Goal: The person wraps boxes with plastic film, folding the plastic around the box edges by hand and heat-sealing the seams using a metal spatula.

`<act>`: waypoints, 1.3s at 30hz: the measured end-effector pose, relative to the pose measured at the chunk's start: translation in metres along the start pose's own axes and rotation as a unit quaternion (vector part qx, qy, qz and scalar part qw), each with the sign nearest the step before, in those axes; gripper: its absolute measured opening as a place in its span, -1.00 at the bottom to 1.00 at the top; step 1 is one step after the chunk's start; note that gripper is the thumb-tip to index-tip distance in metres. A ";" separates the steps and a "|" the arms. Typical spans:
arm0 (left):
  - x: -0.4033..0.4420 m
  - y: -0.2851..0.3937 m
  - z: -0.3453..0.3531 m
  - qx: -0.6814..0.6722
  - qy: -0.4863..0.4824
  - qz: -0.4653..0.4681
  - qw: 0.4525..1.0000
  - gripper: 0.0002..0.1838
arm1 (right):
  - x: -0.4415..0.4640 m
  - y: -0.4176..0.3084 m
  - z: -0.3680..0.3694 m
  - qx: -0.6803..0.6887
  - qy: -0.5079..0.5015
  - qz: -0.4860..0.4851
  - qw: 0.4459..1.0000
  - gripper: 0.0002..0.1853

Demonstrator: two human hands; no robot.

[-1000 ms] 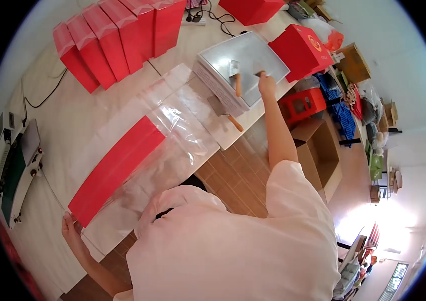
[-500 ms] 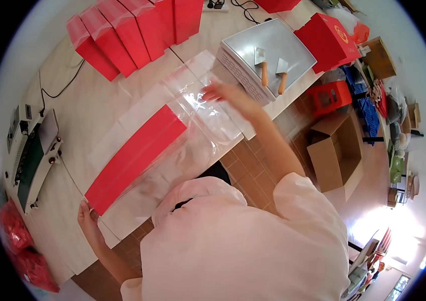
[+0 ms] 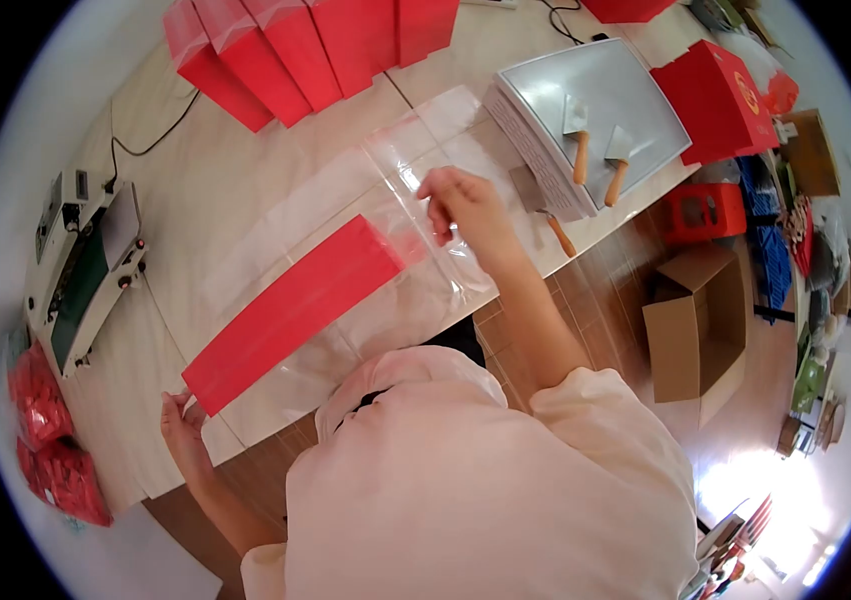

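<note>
A long red strip (image 3: 290, 315) lies slantwise on clear plastic sheeting (image 3: 345, 210) on the table. At its lower left end my left hand (image 3: 183, 415) has thumb and fingers pinched on the corner. Beyond the strip's upper right end, my right hand (image 3: 465, 210) hovers over the shiny plastic, fingers curled apart and holding nothing. Two scrapers with wooden handles (image 3: 581, 158) rest on a metal-topped box (image 3: 595, 100); a third scraper (image 3: 559, 236) lies on the table beside the box.
Red boxes (image 3: 295, 55) stand in a row at the back. A white machine (image 3: 95, 270) with a cable is at the left, above bagged red items (image 3: 60, 480). An opened red box (image 3: 710, 105), a red stool (image 3: 702, 212) and a cardboard box (image 3: 675, 340) are at the right.
My right hand has left a scraper on the metal-topped box and come back over the plastic. The view has shifted, and my left hand stays at the strip's end.
</note>
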State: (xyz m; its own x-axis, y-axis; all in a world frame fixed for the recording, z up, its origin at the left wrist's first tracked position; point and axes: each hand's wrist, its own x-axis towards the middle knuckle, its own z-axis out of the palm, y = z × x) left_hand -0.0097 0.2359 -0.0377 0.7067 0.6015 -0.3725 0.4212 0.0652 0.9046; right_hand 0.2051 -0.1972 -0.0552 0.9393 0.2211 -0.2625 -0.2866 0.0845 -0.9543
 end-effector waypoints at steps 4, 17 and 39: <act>0.000 -0.008 -0.028 -0.047 0.054 -0.022 0.997 -0.63 | 0.015 0.007 -0.019 0.077 0.007 0.058 0.995 -0.55; -0.027 0.001 0.012 -0.110 0.070 -0.058 0.990 -0.30 | 0.018 -0.004 -0.035 -0.171 -0.258 0.026 0.951 -0.51; 0.003 -0.024 -0.020 -0.080 0.065 0.016 0.995 -0.73 | 0.000 -0.042 -0.004 -0.431 0.130 -0.207 0.869 -0.75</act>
State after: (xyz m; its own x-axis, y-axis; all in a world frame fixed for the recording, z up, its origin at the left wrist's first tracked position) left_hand -0.0288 0.2527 -0.0561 0.6338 0.7027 -0.3232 0.2970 0.1647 0.9406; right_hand 0.2178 -0.2052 -0.0152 0.9711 0.1098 0.2118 0.2288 -0.6795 -0.6971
